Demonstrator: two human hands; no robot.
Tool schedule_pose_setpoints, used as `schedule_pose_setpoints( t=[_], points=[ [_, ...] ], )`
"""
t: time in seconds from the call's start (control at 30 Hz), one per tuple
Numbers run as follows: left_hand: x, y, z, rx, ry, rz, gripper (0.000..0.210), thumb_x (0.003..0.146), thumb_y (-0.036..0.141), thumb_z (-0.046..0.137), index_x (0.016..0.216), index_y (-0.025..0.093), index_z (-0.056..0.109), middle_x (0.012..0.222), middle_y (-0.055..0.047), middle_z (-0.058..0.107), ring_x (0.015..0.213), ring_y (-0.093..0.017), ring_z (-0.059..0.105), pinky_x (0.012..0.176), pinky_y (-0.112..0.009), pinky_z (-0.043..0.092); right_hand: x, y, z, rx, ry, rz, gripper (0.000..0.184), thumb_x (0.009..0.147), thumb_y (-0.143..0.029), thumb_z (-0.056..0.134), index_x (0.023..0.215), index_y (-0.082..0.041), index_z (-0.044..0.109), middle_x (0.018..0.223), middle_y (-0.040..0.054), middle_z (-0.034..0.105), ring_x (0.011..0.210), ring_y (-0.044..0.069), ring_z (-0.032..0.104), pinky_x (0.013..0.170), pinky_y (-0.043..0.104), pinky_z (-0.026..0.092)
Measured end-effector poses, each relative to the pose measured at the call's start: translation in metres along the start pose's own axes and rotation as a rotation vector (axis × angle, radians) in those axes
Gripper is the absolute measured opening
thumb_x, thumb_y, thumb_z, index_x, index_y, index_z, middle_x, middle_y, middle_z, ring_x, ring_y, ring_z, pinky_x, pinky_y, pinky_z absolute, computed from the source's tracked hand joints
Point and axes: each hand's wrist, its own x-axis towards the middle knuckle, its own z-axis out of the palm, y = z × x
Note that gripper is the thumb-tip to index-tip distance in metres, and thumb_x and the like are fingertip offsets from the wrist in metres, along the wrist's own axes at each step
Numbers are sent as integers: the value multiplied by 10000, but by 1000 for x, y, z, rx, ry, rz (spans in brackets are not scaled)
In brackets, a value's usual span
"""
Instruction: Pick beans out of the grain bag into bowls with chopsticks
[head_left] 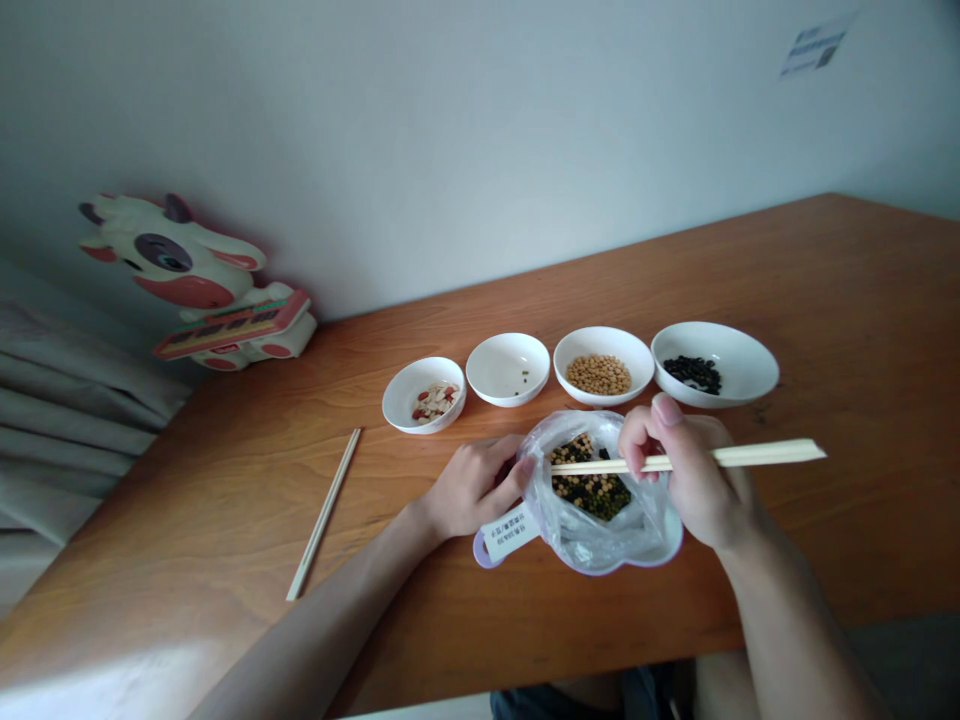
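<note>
The right hand point(694, 470) is closed around a chopstick point(690, 459) held level, tip over the mixed beans point(589, 480) in a plastic bag point(600, 530) lining a lilac bowl point(664, 555) at the near centre of the counter point(825, 300). The left hand point(476, 490) pinches the bag's left edge, fingers curled. Beyond the bag stand four white bowls in a row, left to right: nuts point(435, 400), nearly empty point(508, 368), soybeans point(598, 374), black beans point(694, 372); a second chopstick point(324, 515) lies at near left, a cow toy point(199, 285) at far left.
</note>
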Motion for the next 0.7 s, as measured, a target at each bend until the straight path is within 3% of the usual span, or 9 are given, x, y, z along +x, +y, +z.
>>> schedule_pose_setpoints(
  t=[0.3,0.5,0.7],
  points=[
    [1,2,-1,-16,-7,5,348,1122,433,372,939,193,546,845,-29,650,741,-156,594,708,-284,448,-2,9,-15,-46,91,-22,644,1086,-557,357,580,-232,586,545,29,531,540,168,485,570,363,340],
    [1,1,-1,-23,-11,7,340,1122,428,377,933,194,536,837,-21,636,730,-151,577,695,-284,430,-3,4,-22,96,156,56,713,1039,-672,336,539,-240,604,540,51,526,531,184,444,548,373,302],
    [1,1,-2,-23,-10,8,351,1125,434,374,943,192,551,841,-23,642,739,-153,587,706,-284,439,-2,4,-18,108,77,96,781,995,-782,222,556,-234,566,549,49,504,553,190,458,564,372,295]
  ],
)
